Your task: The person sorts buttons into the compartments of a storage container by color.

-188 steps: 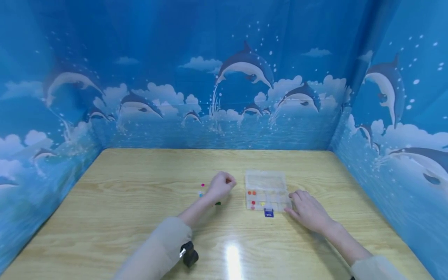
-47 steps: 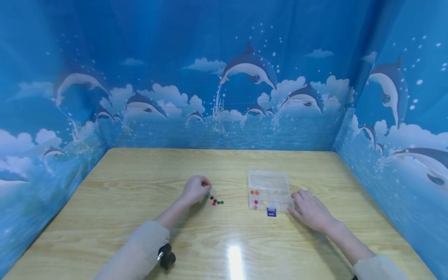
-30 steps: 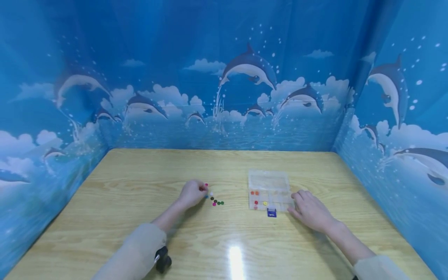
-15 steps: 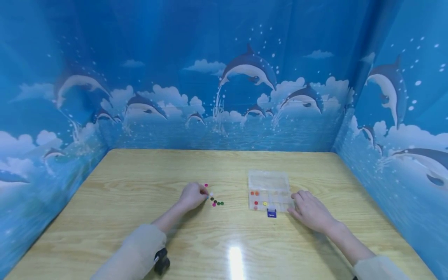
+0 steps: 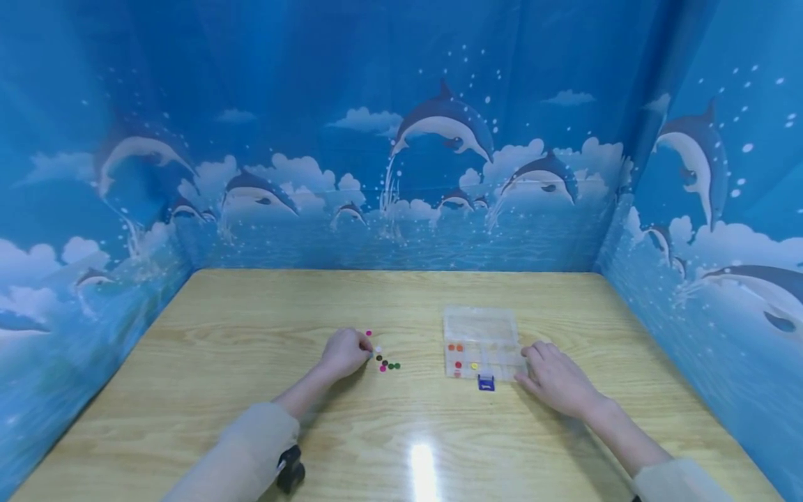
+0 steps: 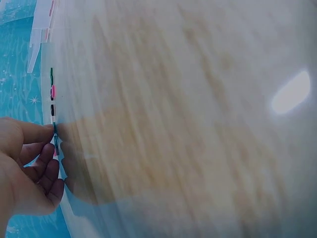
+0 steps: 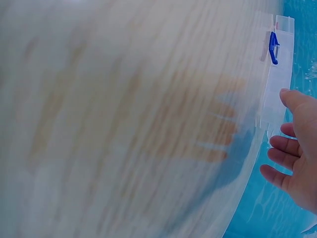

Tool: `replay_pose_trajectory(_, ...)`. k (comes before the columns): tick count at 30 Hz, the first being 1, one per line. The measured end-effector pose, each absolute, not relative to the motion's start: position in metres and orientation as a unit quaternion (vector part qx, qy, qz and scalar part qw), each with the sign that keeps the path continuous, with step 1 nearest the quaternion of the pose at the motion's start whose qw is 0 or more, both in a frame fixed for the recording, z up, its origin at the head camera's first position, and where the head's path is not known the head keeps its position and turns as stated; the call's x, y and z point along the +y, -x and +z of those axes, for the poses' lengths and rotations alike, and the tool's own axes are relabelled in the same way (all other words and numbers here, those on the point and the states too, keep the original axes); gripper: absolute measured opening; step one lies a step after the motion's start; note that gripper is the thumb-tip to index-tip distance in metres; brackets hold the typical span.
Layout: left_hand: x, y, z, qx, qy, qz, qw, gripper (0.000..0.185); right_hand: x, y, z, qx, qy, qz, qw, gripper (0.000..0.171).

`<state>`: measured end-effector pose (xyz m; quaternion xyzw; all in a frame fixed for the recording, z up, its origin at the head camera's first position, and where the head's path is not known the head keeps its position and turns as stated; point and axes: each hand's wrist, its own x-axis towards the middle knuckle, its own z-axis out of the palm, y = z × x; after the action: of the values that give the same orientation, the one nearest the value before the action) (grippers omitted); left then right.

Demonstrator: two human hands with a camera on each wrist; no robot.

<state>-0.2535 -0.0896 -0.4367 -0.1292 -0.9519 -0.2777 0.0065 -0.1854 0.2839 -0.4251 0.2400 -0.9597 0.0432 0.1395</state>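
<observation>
On the table point(image 5: 188, 390), a clear box point(image 5: 479, 324) lay beside my loosely spread right hand point(image 5: 552, 376). My curled left hand point(image 5: 345, 352) was apparently picking up a blue button point(image 5: 371, 355); whether pinched, I couldn't tell. Lifting called for a secure pinch.

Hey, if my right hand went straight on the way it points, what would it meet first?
Most likely the right side of the clear box; your right hand has its fingertips beside that edge, perhaps already touching.

No readable text, no legible labels, brands, numbers or signs
</observation>
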Motion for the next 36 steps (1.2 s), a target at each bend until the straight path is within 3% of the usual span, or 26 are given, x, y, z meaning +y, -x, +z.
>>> replay_pose_trajectory(11, -0.090, 0.253, -0.434, -0.950, 0.133, -0.282, 0.000, 0.004, 0.284, 0.186, -0.424, -0.961, -0.237, 0.040, 0.137, 0.038)
replay_pose_trajectory(20, -0.090, 0.258, -0.432, -0.943, 0.100, -0.313, -0.050, 0.004, 0.285, 0.186, -0.427, -0.960, -0.238, 0.039, 0.140, 0.038)
replay_pose_trajectory(36, -0.081, 0.263, -0.426, -0.906, 0.155, -0.393, -0.032, 0.006, 0.286, 0.188, -0.430, -0.963, -0.235, 0.038, 0.129, 0.038)
